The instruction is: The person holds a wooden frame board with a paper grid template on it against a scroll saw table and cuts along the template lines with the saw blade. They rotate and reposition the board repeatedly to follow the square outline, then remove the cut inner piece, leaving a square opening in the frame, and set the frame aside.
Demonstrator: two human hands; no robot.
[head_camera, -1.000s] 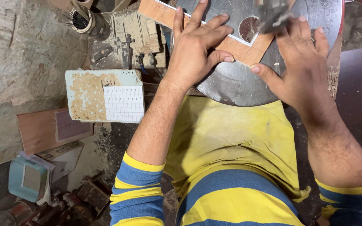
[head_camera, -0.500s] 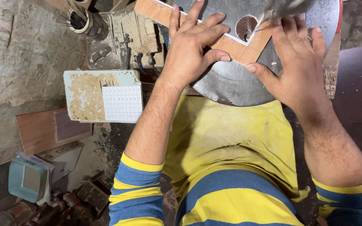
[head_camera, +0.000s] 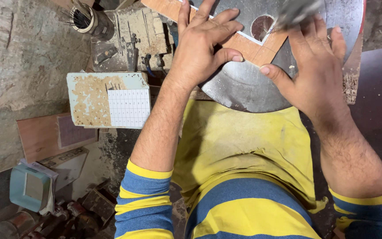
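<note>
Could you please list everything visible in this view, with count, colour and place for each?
Round grey metal work plate: one, top centre, under both hands.
Flat tan wooden strip with white edge: one, lying across the plate.
Round hole: one, dark, in the plate.
Pale board with white grid card: one, left of the left arm.
Dark cup of thin rods: one, top left.
Light blue box: one, bottom left.
Left hand: pressed flat on the strip.
Right hand: fingers on the plate beside the strip.

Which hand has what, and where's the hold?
Both hands press a flat wooden piece onto the round metal table: left hand flat on its long arm, right hand by the corner. Neither grips it.
</note>
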